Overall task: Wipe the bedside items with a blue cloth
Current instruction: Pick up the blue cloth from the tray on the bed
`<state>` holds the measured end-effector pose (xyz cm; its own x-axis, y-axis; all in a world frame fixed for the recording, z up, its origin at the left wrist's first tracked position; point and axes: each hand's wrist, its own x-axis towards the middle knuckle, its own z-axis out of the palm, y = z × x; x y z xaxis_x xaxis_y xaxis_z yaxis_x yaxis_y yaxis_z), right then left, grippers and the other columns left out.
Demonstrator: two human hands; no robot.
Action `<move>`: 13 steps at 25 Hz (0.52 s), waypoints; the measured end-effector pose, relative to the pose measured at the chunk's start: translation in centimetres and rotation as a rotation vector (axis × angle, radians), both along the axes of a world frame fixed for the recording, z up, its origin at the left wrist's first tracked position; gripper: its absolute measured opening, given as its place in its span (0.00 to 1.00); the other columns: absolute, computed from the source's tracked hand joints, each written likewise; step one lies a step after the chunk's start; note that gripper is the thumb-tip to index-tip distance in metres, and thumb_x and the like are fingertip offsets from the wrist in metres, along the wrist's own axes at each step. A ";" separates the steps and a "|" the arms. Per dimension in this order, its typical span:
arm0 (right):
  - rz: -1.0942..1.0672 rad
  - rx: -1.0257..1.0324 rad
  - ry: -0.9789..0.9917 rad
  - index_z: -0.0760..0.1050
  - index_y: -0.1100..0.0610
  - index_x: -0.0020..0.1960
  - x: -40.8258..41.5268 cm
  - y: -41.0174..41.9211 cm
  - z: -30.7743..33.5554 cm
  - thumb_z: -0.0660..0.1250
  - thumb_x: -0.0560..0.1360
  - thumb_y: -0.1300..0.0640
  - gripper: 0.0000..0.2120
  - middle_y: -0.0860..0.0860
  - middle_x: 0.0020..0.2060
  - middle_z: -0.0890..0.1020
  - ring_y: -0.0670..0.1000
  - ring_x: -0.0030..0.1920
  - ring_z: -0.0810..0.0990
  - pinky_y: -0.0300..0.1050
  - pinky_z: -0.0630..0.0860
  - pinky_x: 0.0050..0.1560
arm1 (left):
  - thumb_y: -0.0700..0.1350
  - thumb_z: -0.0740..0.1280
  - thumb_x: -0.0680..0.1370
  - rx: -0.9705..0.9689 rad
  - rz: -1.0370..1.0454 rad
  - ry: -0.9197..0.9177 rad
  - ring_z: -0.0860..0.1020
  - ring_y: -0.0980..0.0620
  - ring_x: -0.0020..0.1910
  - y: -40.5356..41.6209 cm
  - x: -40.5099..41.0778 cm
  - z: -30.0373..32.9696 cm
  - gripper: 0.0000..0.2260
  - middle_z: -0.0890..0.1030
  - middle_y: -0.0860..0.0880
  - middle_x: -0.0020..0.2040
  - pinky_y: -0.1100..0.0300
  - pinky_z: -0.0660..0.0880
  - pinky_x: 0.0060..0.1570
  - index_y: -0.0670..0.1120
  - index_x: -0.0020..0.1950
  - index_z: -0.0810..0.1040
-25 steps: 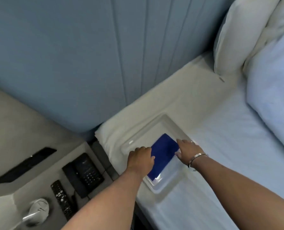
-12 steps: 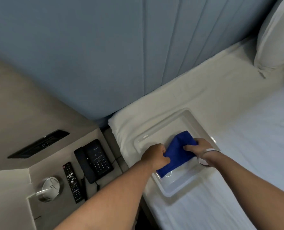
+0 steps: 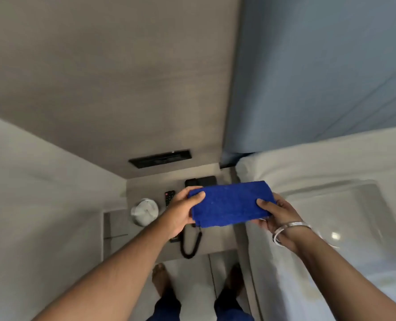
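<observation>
A folded blue cloth (image 3: 231, 203) is stretched flat in the air between both hands, above the bedside table (image 3: 215, 245). My left hand (image 3: 183, 210) grips its left end and my right hand (image 3: 273, 213), with a silver bangle at the wrist, grips its right end. Under the cloth lies a black telephone (image 3: 201, 181), mostly hidden, with its coiled cord (image 3: 191, 246) hanging toward me. A black remote (image 3: 169, 196) lies left of the phone, partly behind my left hand. A round white object (image 3: 144, 210) stands at the table's left.
A clear plastic tray (image 3: 345, 205) rests on the white bed (image 3: 331, 163) to the right. A black recessed panel (image 3: 160, 158) sits in the beige wall behind the table. The blue padded headboard (image 3: 319, 77) rises behind the bed. My feet (image 3: 161, 278) stand on the floor below.
Both hands lifted the blue cloth out of the tray on the bed and carried it left over the bedside table. The view swung left with them.
</observation>
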<state>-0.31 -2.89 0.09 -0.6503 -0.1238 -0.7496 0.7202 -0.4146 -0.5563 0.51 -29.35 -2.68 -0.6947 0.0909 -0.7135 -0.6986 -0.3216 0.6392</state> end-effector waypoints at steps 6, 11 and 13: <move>-0.075 -0.103 -0.282 0.73 0.59 0.62 -0.1 -19.7 -7.8 0.72 0.69 0.60 0.22 0.61 0.57 0.81 0.61 0.56 0.80 0.61 0.78 0.54 | 0.41 0.73 0.75 0.019 0.191 -0.122 0.83 0.42 0.55 -13.3 6.9 -9.0 0.19 0.83 0.41 0.58 0.48 0.83 0.46 0.41 0.64 0.75; -0.194 -0.047 -0.352 0.76 0.56 0.52 1.4 -28.3 -13.9 0.66 0.70 0.62 0.11 0.57 0.51 0.83 0.61 0.52 0.81 0.59 0.78 0.46 | 0.48 0.72 0.78 -0.550 0.212 -0.220 0.81 0.44 0.47 -22.2 8.6 -17.8 0.17 0.82 0.39 0.55 0.51 0.80 0.43 0.41 0.62 0.75; -0.145 0.020 -0.339 0.75 0.56 0.53 1.9 -29.0 -14.9 0.66 0.71 0.61 0.11 0.56 0.50 0.83 0.60 0.51 0.81 0.57 0.78 0.44 | 0.54 0.72 0.75 -0.836 0.045 -0.251 0.81 0.44 0.49 -24.7 8.5 -20.9 0.22 0.82 0.43 0.54 0.52 0.79 0.47 0.41 0.62 0.74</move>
<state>1.61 -31.87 -14.78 -0.3746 -0.0318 -0.9267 0.7996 -0.5171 -0.3055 8.96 -54.09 -23.60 -0.4982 -0.5545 -0.6665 -0.8483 0.1530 0.5068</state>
